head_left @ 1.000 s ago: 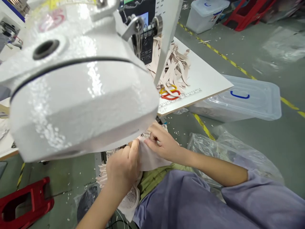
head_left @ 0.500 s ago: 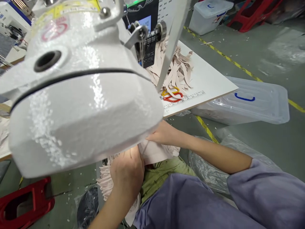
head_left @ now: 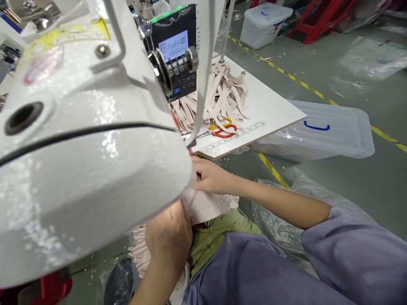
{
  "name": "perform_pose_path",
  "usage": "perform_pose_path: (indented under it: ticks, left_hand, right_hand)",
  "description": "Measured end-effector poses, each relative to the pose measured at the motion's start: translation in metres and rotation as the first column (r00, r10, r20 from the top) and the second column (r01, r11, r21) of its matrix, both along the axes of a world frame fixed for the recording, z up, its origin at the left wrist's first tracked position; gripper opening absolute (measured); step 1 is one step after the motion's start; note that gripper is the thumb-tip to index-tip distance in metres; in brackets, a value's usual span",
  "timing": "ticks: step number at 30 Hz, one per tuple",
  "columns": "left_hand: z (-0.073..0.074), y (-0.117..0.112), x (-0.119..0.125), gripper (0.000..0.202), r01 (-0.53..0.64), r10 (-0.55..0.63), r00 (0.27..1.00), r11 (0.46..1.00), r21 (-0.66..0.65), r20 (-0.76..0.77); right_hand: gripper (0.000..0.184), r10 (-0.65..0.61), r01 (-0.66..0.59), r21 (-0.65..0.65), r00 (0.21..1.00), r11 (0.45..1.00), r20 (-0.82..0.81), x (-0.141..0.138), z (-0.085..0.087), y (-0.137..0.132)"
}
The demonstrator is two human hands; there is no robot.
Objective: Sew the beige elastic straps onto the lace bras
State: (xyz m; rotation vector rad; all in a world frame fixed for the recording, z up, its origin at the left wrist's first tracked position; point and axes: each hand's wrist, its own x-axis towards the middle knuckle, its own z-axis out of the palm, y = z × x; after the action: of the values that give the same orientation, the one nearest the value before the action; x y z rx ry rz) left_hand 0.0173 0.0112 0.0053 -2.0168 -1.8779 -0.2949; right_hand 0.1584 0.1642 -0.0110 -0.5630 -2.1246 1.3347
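The big white sewing machine head [head_left: 85, 156] fills the left of the view and hides the needle area. Below its front edge, my left hand [head_left: 170, 237] is closed on pale pink fabric [head_left: 206, 205], with the fingertips tucked under the machine. My right hand [head_left: 211, 176] reaches in from the right and rests on the same fabric; its fingers are hidden behind the machine's edge. More pink lace fabric [head_left: 140, 254] hangs down over my lap.
A white table [head_left: 270, 106] carries a heap of pink straps [head_left: 219, 95], red and yellow scissors [head_left: 222, 127] and a printed ruler along its edge. A control panel [head_left: 173, 46] glows on the machine. Clear lidded bins [head_left: 321, 131] and plastic bags [head_left: 286, 224] lie on the floor.
The view shifted so the machine head sits lower and further left, showing the control panel. My right hand slid further under the machine's edge; my left hand kept its grip on the fabric.
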Motion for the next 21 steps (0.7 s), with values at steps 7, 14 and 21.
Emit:
perform_pose_path:
  ticks: [7,14,21]
  left_hand:
    - [0.002,-0.005,-0.005,0.025,-0.053,0.053,0.999,0.998,-0.024,-0.010]
    - [0.000,-0.004,-0.004,0.029,-0.040,0.042,0.999,0.999,-0.036,0.033]
    - [-0.011,-0.018,-0.019,0.022,-0.152,0.149,0.958,0.988,-0.009,0.246]
  right_hand:
    - [0.037,-0.019,0.018,-0.002,0.999,1.000,-0.033,-0.002,-0.008,-0.006]
    - [0.038,-0.070,0.070,0.008,0.997,0.998,0.015,0.006,-0.007,-0.005]
    - [0.042,-0.099,0.098,-0.012,0.995,0.995,-0.026,0.003,-0.019,-0.013]
